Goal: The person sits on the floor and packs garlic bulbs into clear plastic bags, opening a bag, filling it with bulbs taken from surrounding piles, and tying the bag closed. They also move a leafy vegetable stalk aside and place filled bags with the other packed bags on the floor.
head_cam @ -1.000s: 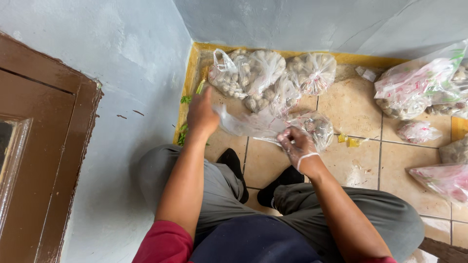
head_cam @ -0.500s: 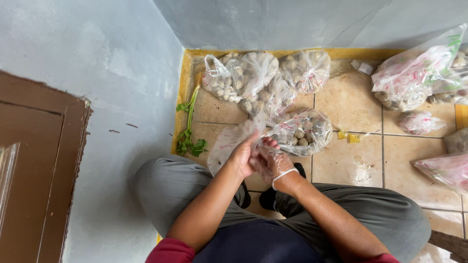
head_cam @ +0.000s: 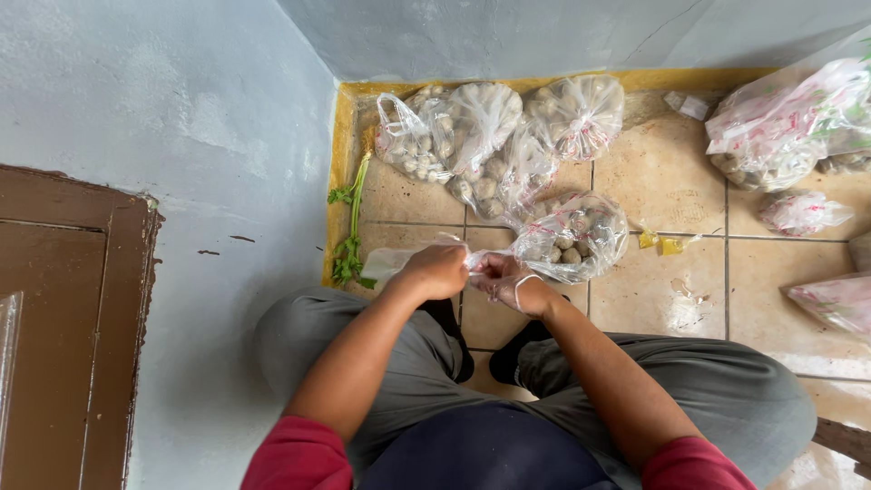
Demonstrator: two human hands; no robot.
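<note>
A clear plastic bag filled with small round brownish pieces lies on the tiled floor just in front of me. My left hand and my right hand are close together, both gripping the twisted neck of this bag. A white band sits on my right wrist. Loose plastic from the bag sticks out to the left of my left hand. I am squatting, my grey-trousered knees on either side.
Several filled clear bags are piled in the corner against the grey wall. More bags lie at the right. A green herb sprig lies along the yellow skirting. A brown wooden door stands at the left.
My left hand came back from the corner bags and joined my right hand at the bag's neck. The bag's opening is now gathered and twisted between both hands.
</note>
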